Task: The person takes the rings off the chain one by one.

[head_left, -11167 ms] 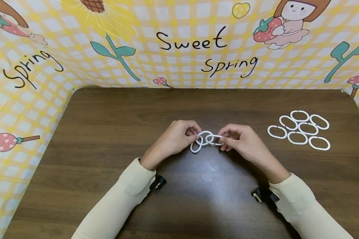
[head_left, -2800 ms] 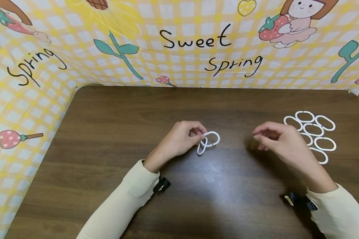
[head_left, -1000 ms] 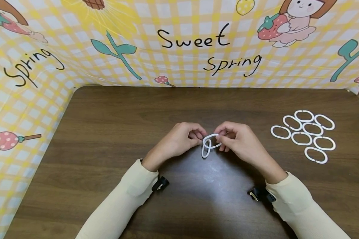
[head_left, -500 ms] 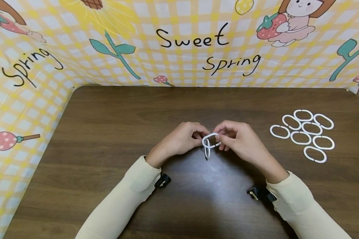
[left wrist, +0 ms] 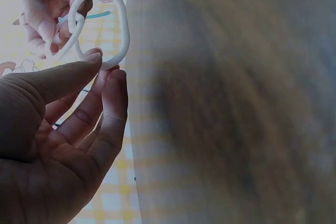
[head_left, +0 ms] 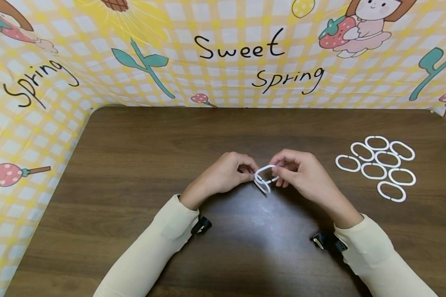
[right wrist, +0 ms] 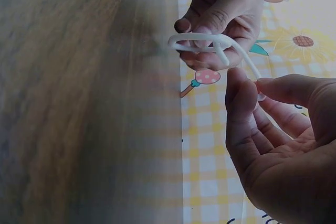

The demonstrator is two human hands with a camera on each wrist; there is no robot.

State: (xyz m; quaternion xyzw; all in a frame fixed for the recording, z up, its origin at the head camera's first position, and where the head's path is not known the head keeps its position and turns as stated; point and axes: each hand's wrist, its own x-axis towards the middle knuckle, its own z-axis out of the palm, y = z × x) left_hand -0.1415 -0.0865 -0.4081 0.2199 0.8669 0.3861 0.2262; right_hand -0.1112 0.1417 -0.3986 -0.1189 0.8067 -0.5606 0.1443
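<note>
Two white oval plastic chain links, each with a small gap, are looped through each other between my hands. My left hand [head_left: 226, 173] pinches one link [left wrist: 125, 30] between thumb and fingertips; in the head view its free end tilts down to the right. Thumb and fingers of my right hand [head_left: 301, 169] pinch the other link [right wrist: 244, 56], which is held across to the left. In the head view, fingertips hide the gripped ends of both links. Both hands are raised over the middle of the brown table [head_left: 134, 165].
Several loose white links [head_left: 375, 178] lie flat in a group at the table's right. A yellow checked cloth [head_left: 226, 24] with printed drawings hangs behind the table and along its left side.
Earlier a third link was joined on; the loose group has since gained one at its near side. My right hand came back and grips a link. Lately the left-held link has swung rightward.
</note>
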